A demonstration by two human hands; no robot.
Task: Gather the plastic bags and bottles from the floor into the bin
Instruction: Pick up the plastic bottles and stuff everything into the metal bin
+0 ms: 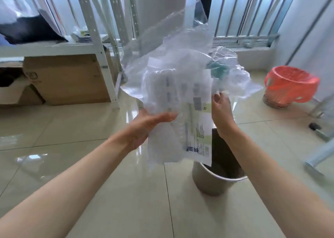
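While both bare arms reach forward from the bottom of the frame, the person holds a bundle of clear plastic bags [173, 78] up in the middle of the picture, above the floor. The left hand [144, 127] sits at the lower left edge of the bundle with the palm turned up and the thumb lying along the front of the plastic; its other fingers are hidden behind the bags, so their grip cannot be told. The right hand [221, 111] is at the right edge of the bundle, fingers [216, 97] loosely curled and slightly apart, their tips touching the crumpled plastic. Inside the bundle a flat packet with green and white print [200, 136] hangs lowest, and a crushed clear bottle with a green label [219, 69] shows through at the upper right.

Directly below the bundle, lower centre-right of the frame, stands a round metal bin [213, 183] with a dark liner; the lower edge of the printed packet hangs just over its rim. A woven basket lined with an orange bag [289, 86] stands at the right, well apart from the bin. Cardboard boxes [68, 78] sit under a white metal shelf [101, 44] at the left. The floor is glossy pale tile [90, 165].
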